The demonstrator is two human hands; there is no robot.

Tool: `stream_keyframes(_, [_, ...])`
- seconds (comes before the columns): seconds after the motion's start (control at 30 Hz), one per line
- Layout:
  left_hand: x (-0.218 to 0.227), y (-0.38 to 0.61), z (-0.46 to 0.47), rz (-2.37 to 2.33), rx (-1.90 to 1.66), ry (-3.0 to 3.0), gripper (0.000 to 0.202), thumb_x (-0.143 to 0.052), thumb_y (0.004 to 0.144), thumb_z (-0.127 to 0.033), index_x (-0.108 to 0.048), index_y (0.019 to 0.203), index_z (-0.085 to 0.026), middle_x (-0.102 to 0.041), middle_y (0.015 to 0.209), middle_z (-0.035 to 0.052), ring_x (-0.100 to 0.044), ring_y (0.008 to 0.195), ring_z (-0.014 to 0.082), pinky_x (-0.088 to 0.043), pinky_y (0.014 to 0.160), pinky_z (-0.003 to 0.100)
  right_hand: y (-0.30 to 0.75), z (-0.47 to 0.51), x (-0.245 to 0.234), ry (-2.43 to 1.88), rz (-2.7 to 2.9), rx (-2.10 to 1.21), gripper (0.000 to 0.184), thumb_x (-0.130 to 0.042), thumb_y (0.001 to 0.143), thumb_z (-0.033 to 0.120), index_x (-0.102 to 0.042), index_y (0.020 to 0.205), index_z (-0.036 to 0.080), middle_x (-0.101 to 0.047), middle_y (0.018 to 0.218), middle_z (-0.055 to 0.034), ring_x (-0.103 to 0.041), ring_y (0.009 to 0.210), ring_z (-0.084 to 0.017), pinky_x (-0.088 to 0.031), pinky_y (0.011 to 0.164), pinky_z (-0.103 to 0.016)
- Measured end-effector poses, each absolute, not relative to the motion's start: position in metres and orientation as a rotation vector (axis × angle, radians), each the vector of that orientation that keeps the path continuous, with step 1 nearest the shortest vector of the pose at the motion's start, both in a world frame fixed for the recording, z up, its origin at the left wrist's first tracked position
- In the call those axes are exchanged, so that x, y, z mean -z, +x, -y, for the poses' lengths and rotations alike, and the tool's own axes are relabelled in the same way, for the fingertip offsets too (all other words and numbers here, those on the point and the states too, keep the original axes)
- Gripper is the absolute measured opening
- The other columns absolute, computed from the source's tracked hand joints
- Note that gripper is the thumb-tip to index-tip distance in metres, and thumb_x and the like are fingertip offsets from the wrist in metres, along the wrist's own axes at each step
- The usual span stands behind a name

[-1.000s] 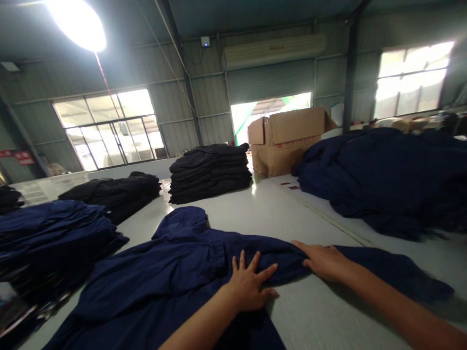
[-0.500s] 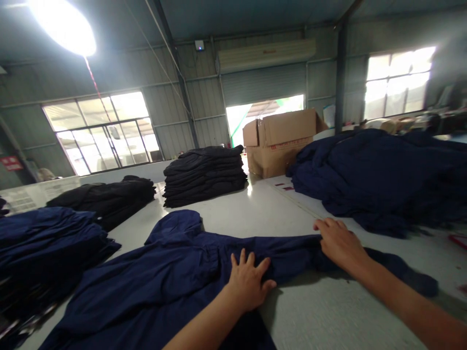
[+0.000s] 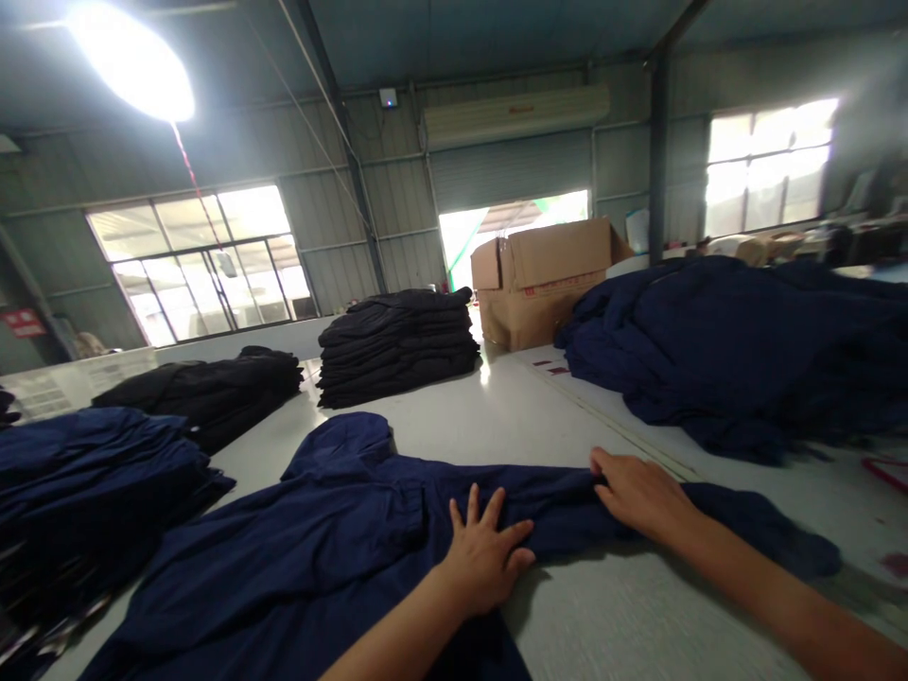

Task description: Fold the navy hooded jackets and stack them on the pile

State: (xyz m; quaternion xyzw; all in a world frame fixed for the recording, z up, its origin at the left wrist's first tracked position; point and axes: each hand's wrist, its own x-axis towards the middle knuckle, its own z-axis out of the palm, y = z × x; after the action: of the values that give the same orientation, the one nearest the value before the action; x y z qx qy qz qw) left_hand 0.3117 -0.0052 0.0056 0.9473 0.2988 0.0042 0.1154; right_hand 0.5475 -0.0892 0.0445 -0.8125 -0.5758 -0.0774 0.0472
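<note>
A navy-blue hooded garment (image 3: 284, 539) lies spread on the pale table, its hood at the far end and one sleeve stretched out to the right. My left hand (image 3: 486, 558) rests flat on it with fingers spread, near where the sleeve meets the body. Further along, my right hand (image 3: 642, 492) pinches the upper edge of the sleeve (image 3: 557, 501) between thumb and fingers. Beyond that wrist, the sleeve's end (image 3: 773, 530) trails onto the table, partly covered by my forearm.
A stack of folded black garments (image 3: 397, 345) stands at the back, beside a cardboard box (image 3: 546, 284). Navy cloth is heaped (image 3: 738, 350) at the right. Folded navy garments (image 3: 92, 473) and a black pile (image 3: 213, 388) lie at the left. The table surface (image 3: 454, 416) shows between them.
My right hand has shifted left along the sleeve, and its fingers have closed on the upper edge. My left hand stays pressed in the same spot.
</note>
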Motion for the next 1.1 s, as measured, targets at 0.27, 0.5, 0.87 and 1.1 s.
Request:
stream_keyframes(0.27, [-0.016,0.310,0.011,-0.935,-0.216,2.972,0.037,-0.037,0.087,-0.045,-0.060,0.107,-0.024,-0.045,0.132,0.0067,-0.024,0.131,0.0359,-0.011,0.104,0.064,0.559,0.094,-0.025,-2.440,1.870,0.058,0.052,-0.028,0.073,-0.001,-0.061,0.106,0.023,-0.064,0.111,-0.0102,-0.055,0.107,-0.028,-0.027,0.094,-0.059])
stream_keyframes(0.5, [-0.025,0.311,0.012,-1.065,-0.093,2.967,0.032,-0.044,0.081,-0.034,-0.054,0.106,-0.016,-0.061,0.098,0.0120,-0.057,0.092,0.0279,-0.049,0.077,0.040,0.549,0.078,-0.053,-2.190,1.859,0.516,0.041,-0.039,0.068,0.005,-0.060,0.098,0.023,-0.060,0.109,-0.0074,-0.049,0.107,-0.026,-0.028,0.096,-0.052])
stream_keyframes(0.87, [-0.003,0.286,0.017,-0.918,-0.026,2.793,0.057,-0.037,0.086,-0.051,-0.020,0.140,-0.041,-0.011,0.152,0.0059,-0.014,0.133,0.0437,-0.015,0.102,0.063,0.552,0.072,-0.043,-2.376,1.574,0.469,0.055,-0.035,0.072,0.007,-0.056,0.117,0.032,-0.045,0.138,-0.0041,-0.032,0.128,-0.036,-0.021,0.092,-0.072])
stream_keyframes(1.1, [-0.005,0.284,0.016,-0.949,-0.140,2.603,0.092,-0.050,0.076,-0.061,-0.006,0.146,-0.019,-0.005,0.151,0.0161,-0.009,0.135,0.0402,-0.008,0.107,0.058,0.542,0.080,-0.093,-1.978,1.409,0.132,0.057,-0.036,0.074,0.017,-0.040,0.131,0.019,-0.064,0.109,-0.0099,-0.060,0.097,-0.025,-0.044,0.084,-0.038])
